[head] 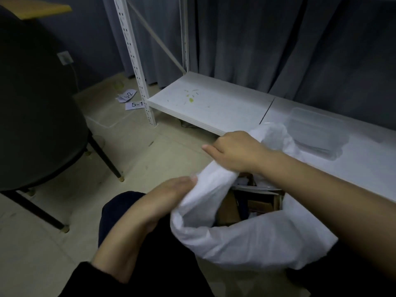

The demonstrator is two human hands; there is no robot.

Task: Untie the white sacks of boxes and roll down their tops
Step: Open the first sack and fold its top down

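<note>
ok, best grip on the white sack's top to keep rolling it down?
Grip the rolled rim of the white sack from outside, at opposite points, as the left hand and right hand do now. The mouth is open, its edge bunched into a thick cuff, boxes showing inside.

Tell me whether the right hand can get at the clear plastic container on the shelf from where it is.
Probably yes. The right hand grips the white sack's rim just in front of the shelf, and the clear plastic container sits close behind it with only the raised sack edge between. It must let go first.

White sack on the floor — mouth open, rim partly rolled, cardboard boxes inside.
</note>
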